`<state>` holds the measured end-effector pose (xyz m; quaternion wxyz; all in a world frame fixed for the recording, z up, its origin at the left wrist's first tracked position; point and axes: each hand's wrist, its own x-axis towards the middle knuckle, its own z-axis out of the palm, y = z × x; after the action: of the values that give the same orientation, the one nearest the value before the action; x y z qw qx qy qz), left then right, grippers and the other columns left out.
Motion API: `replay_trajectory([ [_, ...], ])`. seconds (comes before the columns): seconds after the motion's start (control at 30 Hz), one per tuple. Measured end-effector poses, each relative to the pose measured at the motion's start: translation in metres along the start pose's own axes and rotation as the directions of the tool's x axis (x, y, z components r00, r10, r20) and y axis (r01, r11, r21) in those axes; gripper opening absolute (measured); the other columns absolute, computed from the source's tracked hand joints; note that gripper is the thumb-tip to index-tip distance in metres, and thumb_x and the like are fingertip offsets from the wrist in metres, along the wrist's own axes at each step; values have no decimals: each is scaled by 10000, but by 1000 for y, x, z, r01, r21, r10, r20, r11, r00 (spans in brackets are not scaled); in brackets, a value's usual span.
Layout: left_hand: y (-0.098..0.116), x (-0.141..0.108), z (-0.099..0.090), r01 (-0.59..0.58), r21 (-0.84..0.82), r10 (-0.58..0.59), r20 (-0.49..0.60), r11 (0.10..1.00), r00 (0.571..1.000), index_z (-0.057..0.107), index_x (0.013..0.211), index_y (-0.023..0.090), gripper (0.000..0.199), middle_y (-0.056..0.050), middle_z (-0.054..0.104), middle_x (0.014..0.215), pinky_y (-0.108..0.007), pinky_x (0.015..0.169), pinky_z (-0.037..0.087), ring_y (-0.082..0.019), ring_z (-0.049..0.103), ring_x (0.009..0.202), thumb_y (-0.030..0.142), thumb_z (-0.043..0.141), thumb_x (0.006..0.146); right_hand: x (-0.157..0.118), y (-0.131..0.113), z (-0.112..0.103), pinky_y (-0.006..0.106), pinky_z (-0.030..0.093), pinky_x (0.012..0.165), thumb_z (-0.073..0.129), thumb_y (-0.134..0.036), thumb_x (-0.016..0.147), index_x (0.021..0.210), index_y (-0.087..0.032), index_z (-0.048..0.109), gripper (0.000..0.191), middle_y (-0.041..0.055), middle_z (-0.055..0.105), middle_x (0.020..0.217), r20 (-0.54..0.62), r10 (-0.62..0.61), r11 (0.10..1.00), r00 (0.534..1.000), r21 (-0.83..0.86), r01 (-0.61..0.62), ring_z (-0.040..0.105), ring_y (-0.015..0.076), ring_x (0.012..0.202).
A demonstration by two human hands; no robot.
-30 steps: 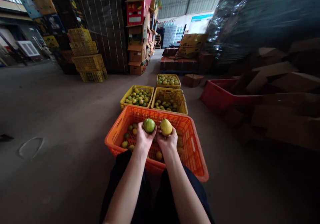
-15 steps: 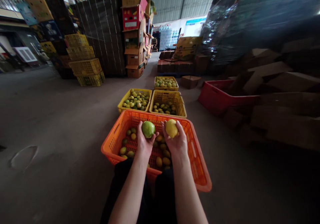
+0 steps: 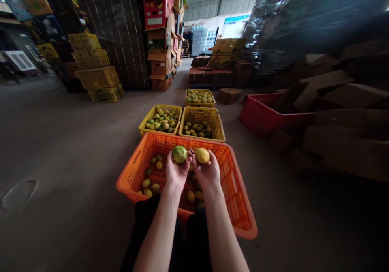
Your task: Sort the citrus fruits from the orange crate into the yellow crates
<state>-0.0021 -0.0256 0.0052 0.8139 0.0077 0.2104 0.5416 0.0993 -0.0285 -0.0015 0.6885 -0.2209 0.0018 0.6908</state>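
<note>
Moved the right hand (image 3: 209, 174) inward since the earlier frame, close beside the left hand (image 3: 176, 174), and turned the yellow fruit (image 3: 202, 155) lengthwise. Seen from the head: holding the green fruit (image 3: 180, 154) in the left with a half-curled grip; cradling the yellow one likewise in the right, above the orange crate (image 3: 233, 205) with loose fruit (image 3: 155, 188) inside. Likely firm, fairly light, perhaps slippery and easily bruised; best cupped from beneath around the widest part.

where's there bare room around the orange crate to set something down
Bare floor lies just left of the orange crate, and between it and the red bin. Crowded: the far side, where two yellow crates stand.
</note>
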Motion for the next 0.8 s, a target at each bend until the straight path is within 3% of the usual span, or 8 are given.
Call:
replay_trajectory([
  [0.17, -9, 0, 2, 43, 31, -45, 79, 999, 996, 610, 819, 45, 507, -95, 571, 652, -203, 470, 473, -132, 552, 568, 512, 413, 799, 0, -3, -3, 214, 488, 412, 448, -316, 807, 845, -92, 589, 268, 69, 621, 625, 48, 13, 996, 999, -89, -9, 583, 139, 530],
  [0.3, -10, -5, 4, -21, -14, 23, 127, 1000, 992, 611, 754, 82, 487, -59, 544, 612, -209, 496, 458, -127, 528, 571, 554, 489, 737, -2, -2, -2, 199, 445, 386, 512, -348, 771, 810, -113, 591, 250, 30, 584, 585, 103, -5, 992, 995, -123, 17, 532, 116, 483],
  [0.47, -7, -5, 5, -84, -17, 85, 64, 996, 994, 612, 799, 125, 325, -52, 605, 704, -228, 520, 477, -133, 559, 597, 438, 542, 747, -2, -2, -2, 206, 467, 427, 590, -303, 721, 674, -167, 539, 153, -9, 560, 543, -5, -60, 991, 998, -122, 59, 523, 109, 487],
  [0.67, -7, 3, 0, 8, -54, -8, 4, 999, 1000, 604, 839, 76, 315, -137, 635, 841, -260, 592, 533, -189, 621, 758, 302, 385, 849, 0, -6, -3, 203, 441, 372, 444, -340, 792, 689, -160, 565, 240, 27, 605, 558, -92, -13, 997, 996, -72, 6, 548, 122, 482],
  [0.8, -7, 0, 3, -32, -33, 31, -27, 999, 999, 596, 816, 87, 293, -126, 632, 800, -263, 596, 543, -197, 628, 757, 348, 462, 812, 2, -4, -2, 214, 462, 390, 360, -319, 835, 716, -146, 574, 300, 45, 633, 583, -172, 11, 997, 985, -70, -23, 575, 128, 478],
])
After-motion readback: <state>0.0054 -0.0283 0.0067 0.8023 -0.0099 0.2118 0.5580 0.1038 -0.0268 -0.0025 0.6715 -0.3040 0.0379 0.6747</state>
